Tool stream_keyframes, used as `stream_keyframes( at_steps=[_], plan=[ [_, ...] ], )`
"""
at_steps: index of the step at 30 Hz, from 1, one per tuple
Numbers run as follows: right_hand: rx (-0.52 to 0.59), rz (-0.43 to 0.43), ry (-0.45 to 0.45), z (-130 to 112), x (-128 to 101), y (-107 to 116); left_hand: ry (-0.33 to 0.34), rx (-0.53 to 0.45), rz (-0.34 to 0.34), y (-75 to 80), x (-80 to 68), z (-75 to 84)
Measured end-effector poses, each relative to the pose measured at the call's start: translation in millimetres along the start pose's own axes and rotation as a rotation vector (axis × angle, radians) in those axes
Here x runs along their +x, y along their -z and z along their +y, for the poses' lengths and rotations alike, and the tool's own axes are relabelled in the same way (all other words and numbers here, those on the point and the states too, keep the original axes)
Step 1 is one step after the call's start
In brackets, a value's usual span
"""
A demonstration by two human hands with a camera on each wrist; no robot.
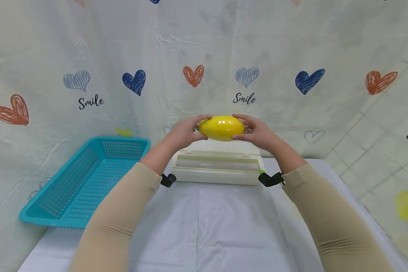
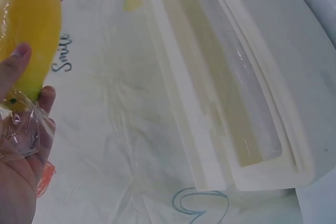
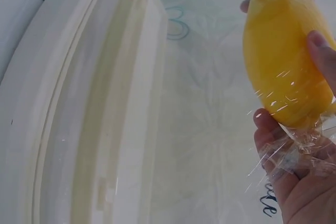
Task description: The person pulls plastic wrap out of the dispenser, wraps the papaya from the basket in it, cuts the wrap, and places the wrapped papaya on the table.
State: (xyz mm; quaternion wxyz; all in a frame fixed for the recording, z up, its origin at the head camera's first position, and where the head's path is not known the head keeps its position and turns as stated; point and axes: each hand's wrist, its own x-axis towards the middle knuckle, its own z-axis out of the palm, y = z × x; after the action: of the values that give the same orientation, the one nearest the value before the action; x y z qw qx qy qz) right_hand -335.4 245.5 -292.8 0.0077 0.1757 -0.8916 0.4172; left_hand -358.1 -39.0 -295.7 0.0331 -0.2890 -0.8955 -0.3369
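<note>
Left hand: the left hand (image 1: 181, 133) grips one end of the yellow mango (image 1: 221, 128), fingers curled over the top and thumb beneath; in the left wrist view loose cling film (image 2: 21, 129) bunches in the palm.
Right hand: the right hand (image 1: 259, 132) grips the opposite end in the same way, with twisted film gathered against its palm in the right wrist view.
Mango: held lengthwise in the air between the two hands, above the film dispenser (image 1: 218, 166) and clear of it; its skin shines under the wrap.
Dispenser: a cream box lying across the worktop (image 1: 197, 226) just beyond the forearms, lid open and the clear roll showing inside.
Basket: a turquoise basket (image 1: 85, 181) sits well to the left, tilted against the heart-print backdrop.
Risk, slip: the wrap looks slick, so the fruit could likely squirt out of an end-only grip and drop onto the dispenser.
Risk, wrap: the gathered tails look loose; uneven pulling or twisting could probably tear the film or let it unwind.
Risk, bruising: squeezing harder to stop a slip may mark the fruit.
</note>
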Motion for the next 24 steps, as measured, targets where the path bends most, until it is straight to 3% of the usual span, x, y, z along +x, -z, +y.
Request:
stream_keyframes(
  at_steps=[9,16,24],
  plan=[
    [-0.009,0.003,0.011,-10,1,7,-0.027,0.004,0.015,9.8,-0.3,4.3],
    [-0.026,0.013,0.017,-14,-1,10,-0.012,-0.002,0.007,14.9,-2.5,10.0],
    [0.004,-0.055,0.004,-13,-11,7,-0.023,-0.11,-0.042,14.5,-18.6,13.5]
  ],
)
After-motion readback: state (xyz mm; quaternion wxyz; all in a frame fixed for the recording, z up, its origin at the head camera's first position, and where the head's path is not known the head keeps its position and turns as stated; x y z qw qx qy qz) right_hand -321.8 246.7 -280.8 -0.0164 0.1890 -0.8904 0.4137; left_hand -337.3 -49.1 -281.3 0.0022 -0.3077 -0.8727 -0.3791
